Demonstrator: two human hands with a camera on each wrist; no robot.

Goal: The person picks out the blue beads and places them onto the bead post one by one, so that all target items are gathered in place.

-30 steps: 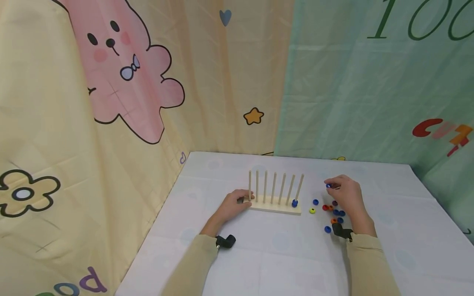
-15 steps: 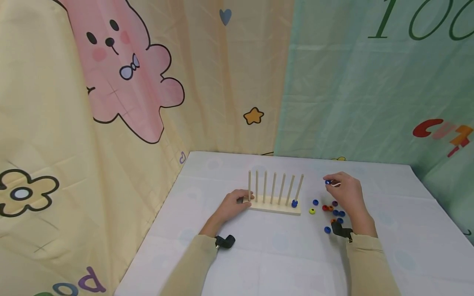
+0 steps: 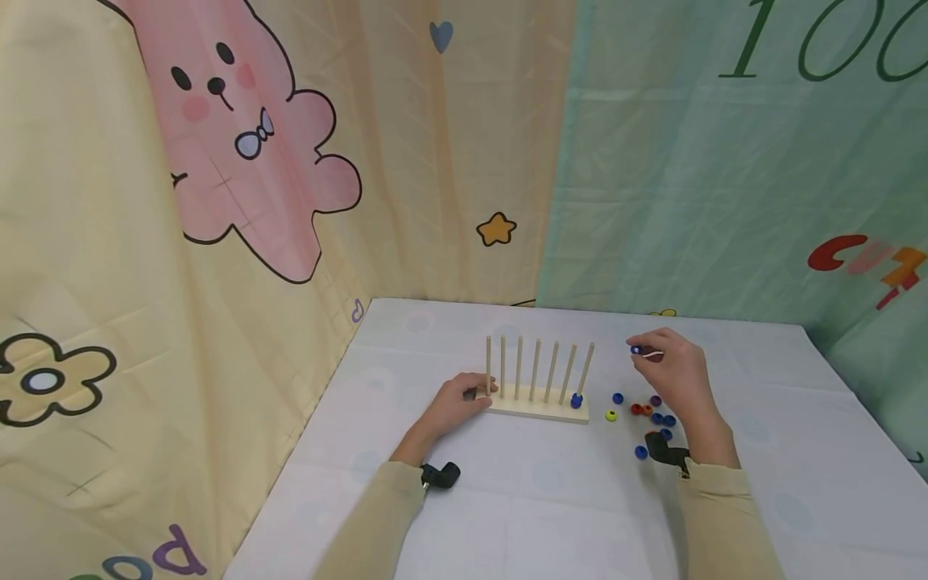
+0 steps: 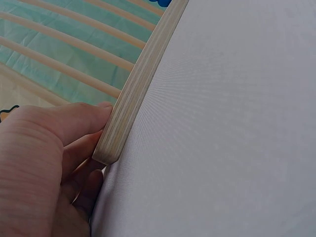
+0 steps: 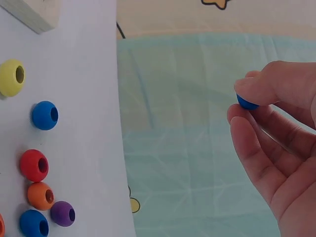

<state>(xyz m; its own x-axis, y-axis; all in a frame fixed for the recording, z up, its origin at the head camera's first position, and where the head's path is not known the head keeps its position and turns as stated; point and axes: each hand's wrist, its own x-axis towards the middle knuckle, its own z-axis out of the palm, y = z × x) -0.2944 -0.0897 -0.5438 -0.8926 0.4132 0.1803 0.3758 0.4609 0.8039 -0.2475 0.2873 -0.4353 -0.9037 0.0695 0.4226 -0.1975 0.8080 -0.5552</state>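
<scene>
A pale wooden peg board [image 3: 538, 405] with a row of several upright pegs stands on the white table. On its rightmost peg sit blue beads [image 3: 576, 400], low down by the base. My left hand [image 3: 451, 407] grips the board's left end; in the left wrist view the thumb lies along the edge of the wooden base [image 4: 123, 103]. Between thumb and fingertips my right hand [image 3: 674, 366] pinches a blue bead [image 5: 248, 102], mostly covered by the thumb in the right wrist view. That hand is raised above the table, to the right of the pegs and apart from them.
Loose beads lie right of the board: a yellow bead [image 3: 611, 416], a red bead [image 5: 34, 165], an orange bead [image 5: 40, 196], a purple bead [image 5: 62, 214] and several blue ones. A printed curtain [image 3: 689, 177] hangs behind the white table [image 3: 551, 499].
My right hand has risen slightly and shifted a little left with the blue bead. The left hand and the peg board have stayed where they were.
</scene>
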